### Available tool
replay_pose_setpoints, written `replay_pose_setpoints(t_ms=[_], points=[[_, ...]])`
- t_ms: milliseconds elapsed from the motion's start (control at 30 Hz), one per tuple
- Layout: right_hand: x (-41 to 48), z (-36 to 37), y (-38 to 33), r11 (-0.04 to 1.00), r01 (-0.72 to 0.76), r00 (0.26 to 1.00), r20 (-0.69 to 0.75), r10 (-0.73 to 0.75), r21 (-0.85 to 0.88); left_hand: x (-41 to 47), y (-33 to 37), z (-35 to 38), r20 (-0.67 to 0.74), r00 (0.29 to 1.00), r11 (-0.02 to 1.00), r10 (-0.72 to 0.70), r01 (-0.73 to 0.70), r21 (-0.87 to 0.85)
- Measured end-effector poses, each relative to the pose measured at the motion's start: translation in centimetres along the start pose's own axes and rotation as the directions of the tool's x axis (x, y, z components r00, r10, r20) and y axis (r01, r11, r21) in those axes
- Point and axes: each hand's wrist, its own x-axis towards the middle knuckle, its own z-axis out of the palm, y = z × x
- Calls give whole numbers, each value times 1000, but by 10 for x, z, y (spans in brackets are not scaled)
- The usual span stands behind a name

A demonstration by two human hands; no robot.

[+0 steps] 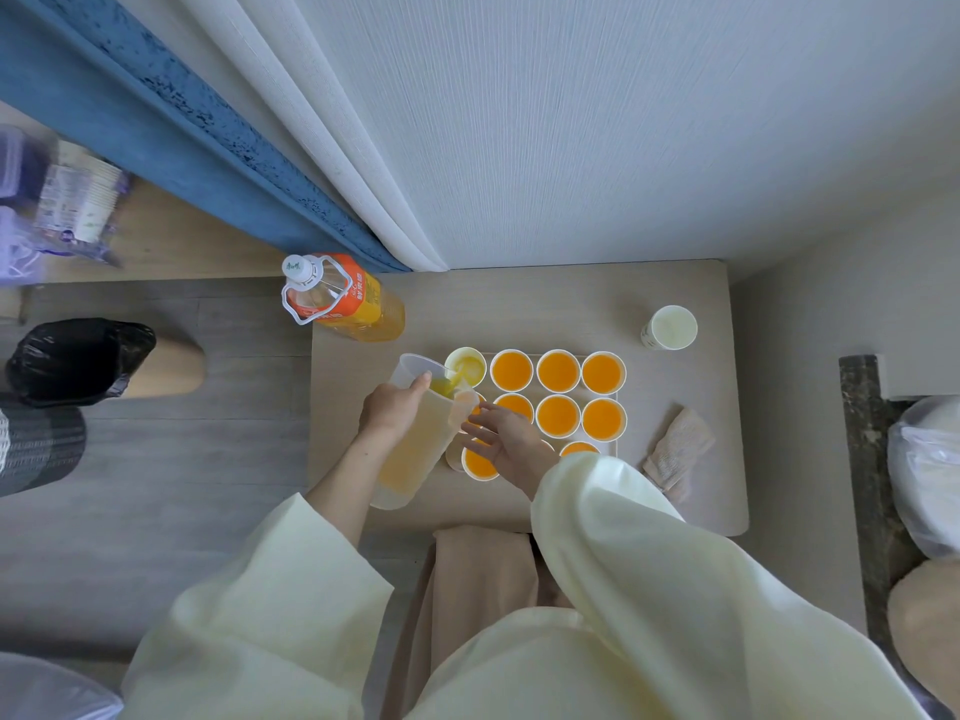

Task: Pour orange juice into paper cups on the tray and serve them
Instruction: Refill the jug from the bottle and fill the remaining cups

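Note:
My left hand grips the handle of a clear plastic pitcher holding orange juice. The pitcher is tilted, and juice runs from its spout into the far-left paper cup, which is partly filled. Several other white paper cups, such as one at the far right, stand full of juice on a white tray. My right hand hovers over the tray with fingers spread, touching the pitcher's side near the spout. It hides some cups.
A large orange juice bottle stands at the table's far left corner. A lone white paper cup sits at the far right, a folded beige cloth beside the tray. A black-lined bin stands on the floor to the left.

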Motion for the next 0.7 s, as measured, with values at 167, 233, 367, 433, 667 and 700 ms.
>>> replay_pose_setpoints(t_ms=[167,233,367,433,667,700], points=[[-2,1,-1,1000,5,1000,-13,-5,-1,-2,1,0,3,1000,1000,-5,5,-9],[-4,2,-1,1000,1,1000,-21,-1,-3,-3,1,0,1,1000,1000,1,-1,-10],[-5,3,-1,1000,-7,1000,-27,7,-2,-3,0,-1,-10,1000,1000,-2,2,-1],[-5,3,-1,1000,-8,1000,-28,8,-8,-4,-1,-2,-9,1000,1000,-7,7,0],[-8,3,-1,1000,-9,1000,-17,9,-5,-6,0,-2,-16,1000,1000,0,0,11],[-9,3,-1,1000,-8,1000,-12,8,-6,-7,0,-2,-15,1000,1000,4,-4,12]])
